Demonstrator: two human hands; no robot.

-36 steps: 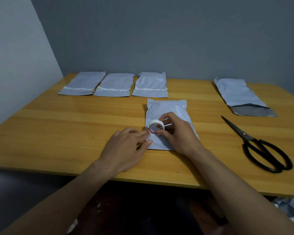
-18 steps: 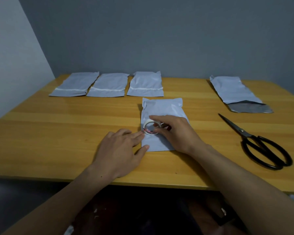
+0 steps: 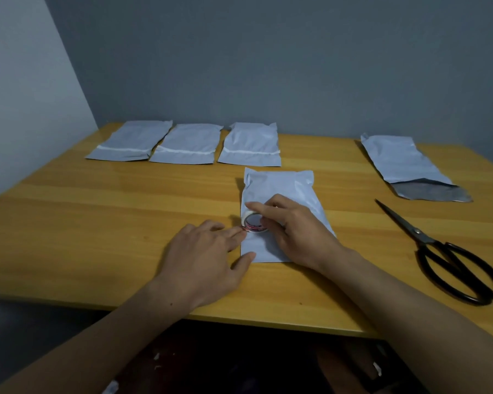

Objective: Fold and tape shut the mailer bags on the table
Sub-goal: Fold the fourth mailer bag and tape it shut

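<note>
A folded grey mailer bag [image 3: 279, 189] lies flat in the middle of the wooden table [image 3: 97, 223]. My right hand [image 3: 296, 234] holds a small white roll of tape [image 3: 254, 221] on the bag near its left edge. My left hand [image 3: 208, 257] rests on the table beside the bag, fingers spread, fingertips touching the roll's lower edge and the bag's left side. Three folded, taped bags lie in a row at the back: left [image 3: 130, 140], middle [image 3: 187, 143], right [image 3: 251, 145]. An unfolded bag [image 3: 404, 163] with its mouth open lies at the far right.
Large black-handled scissors [image 3: 444, 257] lie shut on the table to the right of my right forearm, blades pointing away to the left. Grey walls stand behind and to the left of the table. The table's front edge runs just beneath my forearms.
My right hand has moved the tape roll leftward toward the bag's left edge. My left hand's fingertips now touch the roll. My view has shifted slightly.
</note>
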